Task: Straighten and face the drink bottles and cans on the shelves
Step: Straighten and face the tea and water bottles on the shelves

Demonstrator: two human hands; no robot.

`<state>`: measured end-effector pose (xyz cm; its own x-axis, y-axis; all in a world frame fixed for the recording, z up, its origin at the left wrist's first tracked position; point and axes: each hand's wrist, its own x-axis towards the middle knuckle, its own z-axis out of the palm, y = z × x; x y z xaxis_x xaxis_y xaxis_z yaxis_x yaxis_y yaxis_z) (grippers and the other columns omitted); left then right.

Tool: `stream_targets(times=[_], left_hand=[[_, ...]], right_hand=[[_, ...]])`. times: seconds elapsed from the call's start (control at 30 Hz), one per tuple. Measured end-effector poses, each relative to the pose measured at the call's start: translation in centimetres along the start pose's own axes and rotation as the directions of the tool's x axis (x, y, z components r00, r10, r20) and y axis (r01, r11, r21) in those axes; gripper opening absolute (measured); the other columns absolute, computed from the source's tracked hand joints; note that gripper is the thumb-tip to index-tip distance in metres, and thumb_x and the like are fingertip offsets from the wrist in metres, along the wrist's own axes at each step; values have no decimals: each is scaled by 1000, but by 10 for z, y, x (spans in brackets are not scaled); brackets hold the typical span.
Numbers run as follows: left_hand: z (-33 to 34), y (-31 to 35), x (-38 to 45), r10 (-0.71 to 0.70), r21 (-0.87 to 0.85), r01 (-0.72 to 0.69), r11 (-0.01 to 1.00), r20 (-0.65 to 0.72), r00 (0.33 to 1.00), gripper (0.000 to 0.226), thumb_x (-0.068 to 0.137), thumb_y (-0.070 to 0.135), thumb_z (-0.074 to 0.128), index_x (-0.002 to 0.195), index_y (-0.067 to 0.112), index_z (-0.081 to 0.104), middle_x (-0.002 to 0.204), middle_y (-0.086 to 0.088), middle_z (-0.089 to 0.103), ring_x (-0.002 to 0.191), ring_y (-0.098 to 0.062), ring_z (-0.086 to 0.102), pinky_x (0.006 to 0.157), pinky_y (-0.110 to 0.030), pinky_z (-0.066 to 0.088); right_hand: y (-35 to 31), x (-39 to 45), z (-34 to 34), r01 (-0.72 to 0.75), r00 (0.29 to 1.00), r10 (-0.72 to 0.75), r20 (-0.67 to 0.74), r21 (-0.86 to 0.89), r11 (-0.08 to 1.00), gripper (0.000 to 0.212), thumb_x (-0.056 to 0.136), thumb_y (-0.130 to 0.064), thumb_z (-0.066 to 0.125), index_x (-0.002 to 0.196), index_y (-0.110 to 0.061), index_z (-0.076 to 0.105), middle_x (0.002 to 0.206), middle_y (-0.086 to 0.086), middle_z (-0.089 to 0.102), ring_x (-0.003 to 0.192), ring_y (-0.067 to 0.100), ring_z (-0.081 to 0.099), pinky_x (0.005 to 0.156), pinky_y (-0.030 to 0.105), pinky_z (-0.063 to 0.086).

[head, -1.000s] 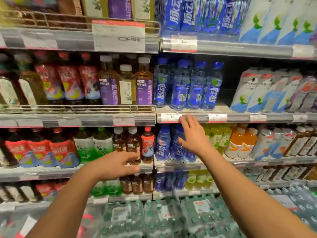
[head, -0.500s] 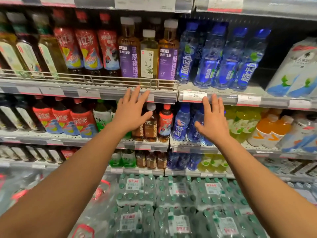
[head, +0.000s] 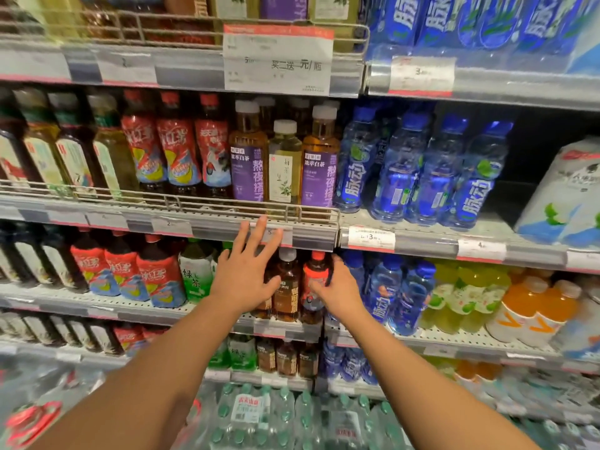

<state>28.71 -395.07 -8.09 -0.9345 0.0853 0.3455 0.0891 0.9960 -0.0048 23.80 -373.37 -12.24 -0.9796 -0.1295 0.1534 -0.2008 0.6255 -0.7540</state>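
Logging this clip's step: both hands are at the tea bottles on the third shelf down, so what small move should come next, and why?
Probably twist the red-capped bottle so its label faces front. The right hand already curls round it, while the left hand is spread open over the neighbouring white-capped brown bottle, which could steady that one.

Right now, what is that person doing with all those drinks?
A person is tidying drink bottles on store shelves. Their right hand curls round a red-capped bottle on the middle shelf, next to a brown tea bottle. Their left hand is spread open in front of the bottles beside it, fingertips up by the price strip. Nothing has been lifted off the shelf.
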Motion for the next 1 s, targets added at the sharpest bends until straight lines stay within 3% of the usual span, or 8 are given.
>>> stream_targets(times=[0.2,0.33,0.43,0.57,0.67,0.73,0.87,1.0], left_hand=[[-5,4,0,-31,9,30,1000,58,998,98,89,60,52,153,48,-21,157,12,-43,152,-26,-26,109,-62,39],[-12,6,4,-57,39,52,998,147,987,102,90,59,52,143,54,-35,153,14,-48,151,-25,-29,116,-63,29],[-17,9,5,-75,52,66,996,196,978,102,88,60,53,145,54,-32,153,14,-48,150,-25,-31,118,-65,23],[-22,10,4,-95,76,78,994,249,964,102,88,62,52,149,50,-28,151,14,-50,149,-26,-34,118,-66,20],[-24,13,2,-96,55,84,995,266,959,100,88,62,52,149,51,-27,151,15,-50,149,-25,-33,119,-65,18],[-24,14,1,-89,32,83,996,250,964,99,88,62,51,150,51,-26,151,15,-50,149,-25,-34,120,-64,17],[-35,11,3,-71,54,59,997,261,963,98,87,63,49,153,48,-21,156,10,-45,151,-28,-28,122,-61,11],[-61,7,7,10,81,-40,996,339,941,82,93,58,50,160,39,7,167,1,-23,155,-31,-14,123,-60,12]], right_hand=[[9,20,19,-62,998,63,12,-84,995,65,64,-63,70,119,-32,57,108,1,68,105,27,66,80,39,53],[5,-8,23,-29,999,27,-37,-50,998,51,69,-54,71,108,-37,45,102,-7,60,93,23,65,68,38,49],[6,-25,23,-17,1000,18,13,-63,998,49,74,-51,71,108,-39,38,91,-13,63,86,23,67,59,34,40],[11,-39,18,-118,992,124,-33,142,983,46,71,-50,78,104,-35,52,88,-16,66,89,17,67,74,35,50],[17,-57,7,-194,971,228,-78,308,931,39,68,-51,82,97,-46,56,89,-16,70,92,16,67,90,38,52],[10,-67,-5,-195,963,246,-106,352,916,48,59,-59,84,99,-51,60,93,-19,72,94,12,67,95,37,50],[-24,-74,-39,-64,986,103,-131,271,961,35,62,-56,84,91,-43,70,79,-20,73,79,-2,67,80,31,53],[-77,-72,-77,134,973,-99,-208,164,977,33,66,-50,83,95,-44,69,79,-25,73,74,-5,68,76,29,55]])
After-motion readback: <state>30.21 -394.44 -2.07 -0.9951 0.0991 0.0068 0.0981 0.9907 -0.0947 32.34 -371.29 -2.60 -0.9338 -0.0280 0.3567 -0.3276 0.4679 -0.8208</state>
